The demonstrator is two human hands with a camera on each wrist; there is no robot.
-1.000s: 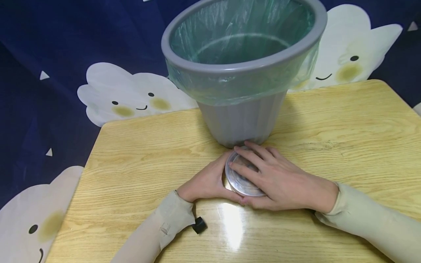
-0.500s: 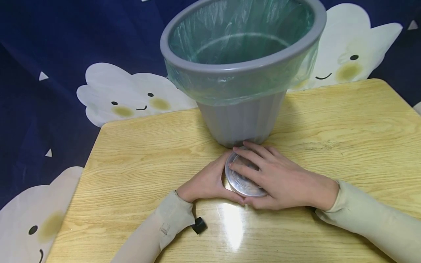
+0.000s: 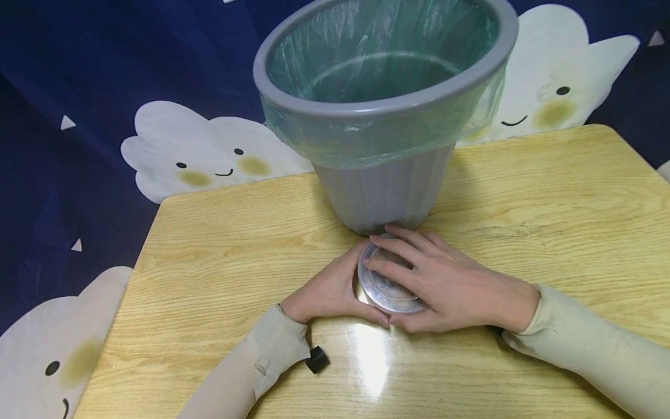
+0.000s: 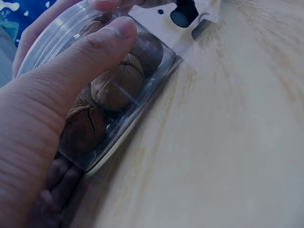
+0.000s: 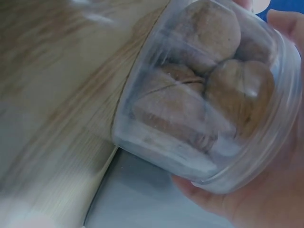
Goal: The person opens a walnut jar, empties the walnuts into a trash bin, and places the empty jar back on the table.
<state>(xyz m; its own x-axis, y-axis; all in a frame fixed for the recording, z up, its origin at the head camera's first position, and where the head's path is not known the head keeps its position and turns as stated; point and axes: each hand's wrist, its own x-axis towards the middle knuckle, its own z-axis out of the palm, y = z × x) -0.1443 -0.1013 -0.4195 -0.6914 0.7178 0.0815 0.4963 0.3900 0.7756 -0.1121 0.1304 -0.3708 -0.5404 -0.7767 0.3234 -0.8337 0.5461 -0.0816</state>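
A clear plastic jar with a round lid (image 3: 384, 291) stands on the table, just in front of the bin. Several whole walnuts (image 4: 118, 88) show through its side in both wrist views. My left hand (image 3: 330, 288) grips the jar's left side, its thumb along the near side and its other fingers round the far side. Over the top lies my right hand (image 3: 445, 285), fingers spread across the lid and thumb at the near rim. In the right wrist view that hand holds the jar (image 5: 166, 152) at the lid end. The two thumbs nearly meet.
A grey bin (image 3: 387, 192) with a green plastic liner (image 3: 361, 139) folded over its rim stands right behind the jar. The wooden table (image 3: 220, 267) backs onto a dark blue curtain (image 3: 209, 52) with cloud faces. A small black block (image 3: 317, 360) shows by my left cuff.
Hardly anything differs. My right wrist and sleeve have shifted very slightly towards the far side, while both hands stay on the jar.
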